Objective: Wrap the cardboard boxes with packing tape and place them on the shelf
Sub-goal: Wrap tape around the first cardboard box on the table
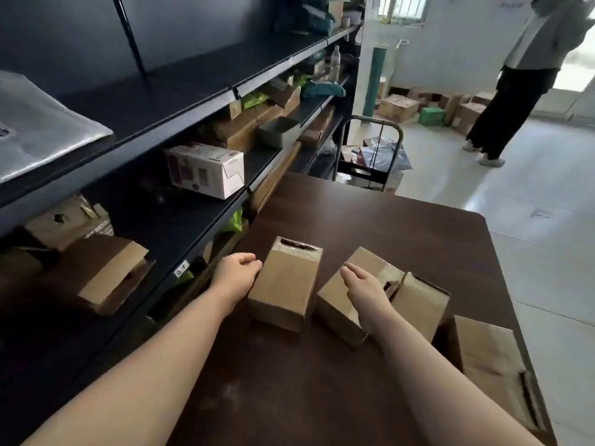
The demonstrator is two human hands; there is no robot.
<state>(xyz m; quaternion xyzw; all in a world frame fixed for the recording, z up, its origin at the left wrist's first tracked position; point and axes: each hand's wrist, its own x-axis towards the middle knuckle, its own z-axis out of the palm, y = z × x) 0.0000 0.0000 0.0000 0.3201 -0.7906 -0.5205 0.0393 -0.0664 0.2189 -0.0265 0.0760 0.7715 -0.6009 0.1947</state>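
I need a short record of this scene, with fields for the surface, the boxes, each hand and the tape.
surface: dark brown table beside black shelf unit
boxes: four cardboard boxes on the table: left box, middle box, right box, nearest box
left hand: fingers curled, against the left box's side; hold unclear
right hand: fingers straight, over the middle box
tape roll: none in view
background: standing person, cart

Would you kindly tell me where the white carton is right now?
In the head view the white carton sits on a dark shelf on the left, beyond the left hand, with brown boxes farther along the shelf.
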